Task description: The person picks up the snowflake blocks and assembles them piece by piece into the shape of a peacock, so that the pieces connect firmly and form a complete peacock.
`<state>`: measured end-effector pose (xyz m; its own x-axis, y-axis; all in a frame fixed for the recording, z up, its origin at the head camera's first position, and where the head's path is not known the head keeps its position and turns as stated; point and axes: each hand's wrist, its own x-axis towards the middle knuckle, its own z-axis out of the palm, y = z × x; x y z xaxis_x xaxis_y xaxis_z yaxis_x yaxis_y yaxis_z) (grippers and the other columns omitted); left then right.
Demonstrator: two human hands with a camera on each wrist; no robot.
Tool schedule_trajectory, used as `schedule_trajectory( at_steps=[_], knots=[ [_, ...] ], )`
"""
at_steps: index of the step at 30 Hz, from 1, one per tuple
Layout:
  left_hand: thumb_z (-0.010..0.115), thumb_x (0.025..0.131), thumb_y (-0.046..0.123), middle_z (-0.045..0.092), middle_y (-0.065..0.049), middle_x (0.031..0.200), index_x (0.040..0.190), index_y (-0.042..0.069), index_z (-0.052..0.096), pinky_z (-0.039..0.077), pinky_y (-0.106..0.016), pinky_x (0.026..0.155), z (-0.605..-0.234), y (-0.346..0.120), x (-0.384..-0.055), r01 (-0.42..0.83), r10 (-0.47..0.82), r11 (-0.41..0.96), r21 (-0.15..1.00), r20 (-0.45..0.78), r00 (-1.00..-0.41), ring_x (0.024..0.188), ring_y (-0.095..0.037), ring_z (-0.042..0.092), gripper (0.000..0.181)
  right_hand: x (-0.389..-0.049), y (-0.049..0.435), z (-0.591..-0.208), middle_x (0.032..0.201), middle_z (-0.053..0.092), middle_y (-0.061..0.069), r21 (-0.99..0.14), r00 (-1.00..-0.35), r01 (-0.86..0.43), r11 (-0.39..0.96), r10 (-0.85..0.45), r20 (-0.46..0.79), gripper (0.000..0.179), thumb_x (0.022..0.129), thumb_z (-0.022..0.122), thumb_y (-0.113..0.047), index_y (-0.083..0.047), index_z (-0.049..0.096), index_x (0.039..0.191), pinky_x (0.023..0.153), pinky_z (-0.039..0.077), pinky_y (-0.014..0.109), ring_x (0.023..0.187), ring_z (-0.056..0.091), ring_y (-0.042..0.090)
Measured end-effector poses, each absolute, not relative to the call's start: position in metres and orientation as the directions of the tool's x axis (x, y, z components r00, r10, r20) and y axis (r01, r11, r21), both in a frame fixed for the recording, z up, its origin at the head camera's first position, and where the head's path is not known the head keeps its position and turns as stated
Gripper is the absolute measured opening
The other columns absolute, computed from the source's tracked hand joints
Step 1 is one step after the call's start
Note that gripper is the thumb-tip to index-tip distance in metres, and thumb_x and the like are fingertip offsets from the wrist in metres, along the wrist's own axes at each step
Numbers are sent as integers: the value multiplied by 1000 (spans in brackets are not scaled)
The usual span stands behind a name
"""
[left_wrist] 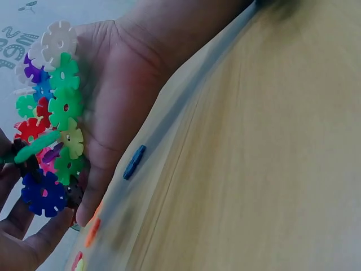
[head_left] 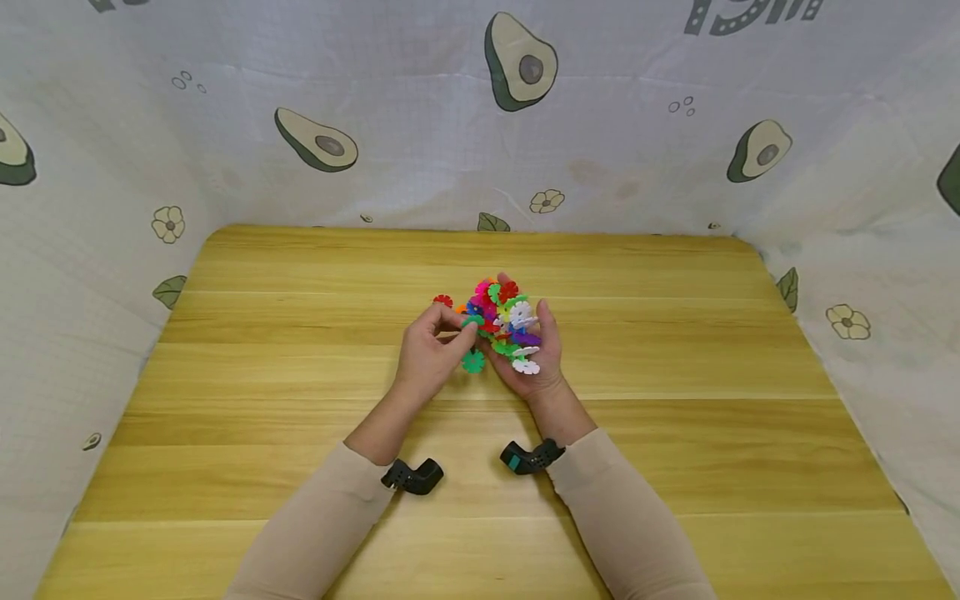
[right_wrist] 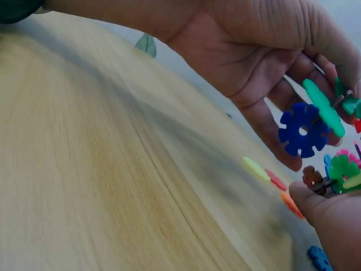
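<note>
A cluster of notched plastic snowflake discs in many colours lies in my right hand, palm up, thumb raised at its right side. Several discs interlock at angles, with white discs nearest the wrist. My left hand pinches a green disc between thumb and fingertips at the cluster's left side. Beside that one, a dark blue disc shows face-on in the right wrist view. The cluster covers much of my right palm and fingers.
Loose discs lie on the wooden table around the hands: a red disc, an orange disc, a yellow disc and a blue disc. A white avocado-print cloth stands behind the table.
</note>
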<state>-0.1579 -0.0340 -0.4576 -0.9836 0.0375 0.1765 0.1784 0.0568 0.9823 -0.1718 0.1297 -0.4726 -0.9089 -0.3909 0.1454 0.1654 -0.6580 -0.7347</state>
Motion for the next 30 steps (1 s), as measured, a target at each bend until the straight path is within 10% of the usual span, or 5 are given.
schedule_trajectory(
  at_steps=[7,14,30],
  knots=[
    [73,92,9,64,-6,95,94,4,63,57,-27,82,-459,-39,-161,150,-5,54,987,150,-989,95,-20,65,11,-173,134,-469,163,34,3,-735,-886,292,-613,-462,33,83,96,25,-78,-30,18,164,129,14,57,151,34,23],
    [71,94,10,67,-11,97,97,3,63,59,-23,77,-454,-43,-160,199,-29,33,979,200,-979,90,-17,66,12,-169,135,-462,164,33,3,-779,-908,300,-551,-414,-57,74,103,29,-63,-25,17,165,113,47,33,149,36,19],
    [74,92,7,70,-14,98,97,3,66,59,-29,78,-453,-48,-162,262,73,140,955,254,-964,88,-20,67,10,-167,135,-459,162,34,2,-760,-924,256,-597,-383,-10,63,107,22,-41,-17,16,165,111,45,22,144,39,14]
  ],
)
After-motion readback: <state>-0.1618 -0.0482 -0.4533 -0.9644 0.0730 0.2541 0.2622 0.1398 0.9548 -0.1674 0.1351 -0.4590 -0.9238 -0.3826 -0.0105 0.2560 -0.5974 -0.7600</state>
